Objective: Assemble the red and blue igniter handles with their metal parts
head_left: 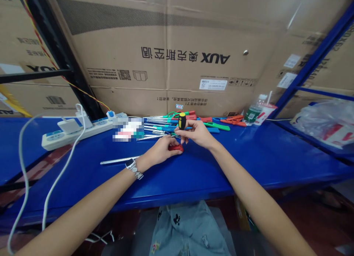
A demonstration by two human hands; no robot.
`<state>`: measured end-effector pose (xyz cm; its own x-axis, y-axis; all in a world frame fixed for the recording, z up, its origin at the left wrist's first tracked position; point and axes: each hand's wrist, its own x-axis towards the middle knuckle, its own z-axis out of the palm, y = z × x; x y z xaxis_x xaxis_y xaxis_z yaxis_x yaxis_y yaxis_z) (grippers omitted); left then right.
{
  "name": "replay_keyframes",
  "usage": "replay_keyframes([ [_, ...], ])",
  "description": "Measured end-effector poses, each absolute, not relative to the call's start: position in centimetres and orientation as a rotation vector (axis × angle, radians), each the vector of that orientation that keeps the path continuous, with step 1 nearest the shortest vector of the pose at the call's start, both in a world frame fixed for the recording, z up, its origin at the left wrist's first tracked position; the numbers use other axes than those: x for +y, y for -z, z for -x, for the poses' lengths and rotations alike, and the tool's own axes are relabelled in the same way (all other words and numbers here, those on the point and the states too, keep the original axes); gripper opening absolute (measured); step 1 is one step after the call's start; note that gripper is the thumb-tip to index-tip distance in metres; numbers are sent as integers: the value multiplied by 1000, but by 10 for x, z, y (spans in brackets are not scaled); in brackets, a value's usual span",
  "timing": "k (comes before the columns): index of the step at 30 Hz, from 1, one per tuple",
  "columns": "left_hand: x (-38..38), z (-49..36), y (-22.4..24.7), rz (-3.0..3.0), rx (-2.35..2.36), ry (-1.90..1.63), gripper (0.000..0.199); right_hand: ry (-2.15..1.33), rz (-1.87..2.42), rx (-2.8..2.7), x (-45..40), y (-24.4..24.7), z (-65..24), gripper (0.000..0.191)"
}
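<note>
My left hand (158,151) is closed on a red plastic handle (177,148) resting low over the blue table. A silver metal rod (116,161) lies to the left and runs behind my left wrist; whether it joins the red handle is hidden. My right hand (199,134) grips a stubby screwdriver with a black and yellow handle (181,121), held upright. Its lower end comes down beside the red handle, and the tip is hidden by my fingers. Just beyond both hands lies a pile of metal rods with coloured handles (221,126) in green, red and blue.
A white power strip (74,132) with plugs and white cables sits on the left of the blue table (243,163). Loose orange-red plastic pieces (235,120), a bottle (252,114) and a cup with a straw (266,113) stand back right. Cardboard (124,38) forms the back wall.
</note>
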<state>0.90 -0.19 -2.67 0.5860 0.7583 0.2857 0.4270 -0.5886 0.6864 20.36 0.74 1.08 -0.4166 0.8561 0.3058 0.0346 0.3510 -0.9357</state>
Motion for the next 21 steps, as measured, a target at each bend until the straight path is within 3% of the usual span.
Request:
replay_keyframes([
  [4, -2, -8, 27, -2276, 965, -752, 17, -1015, 861, -1562, 9, 1, -193, 45],
  [9, -3, -8, 25, -2288, 951, -766, 17, -1211, 809, -1685, 8, -7, -206, 56],
  [12, -2, -8, 27, -2294, 957, -761, 17, -1351, 747, -1766, 6, -15, -215, 48],
  [15, 0, -7, 30, -2310, 982, -753, 18, -1201, 790, -1750, 7, -15, -211, 40],
  [21, 0, -7, 29, -2320, 1005, -759, 18, -1095, 897, -1533, 10, -1, -194, 57],
])
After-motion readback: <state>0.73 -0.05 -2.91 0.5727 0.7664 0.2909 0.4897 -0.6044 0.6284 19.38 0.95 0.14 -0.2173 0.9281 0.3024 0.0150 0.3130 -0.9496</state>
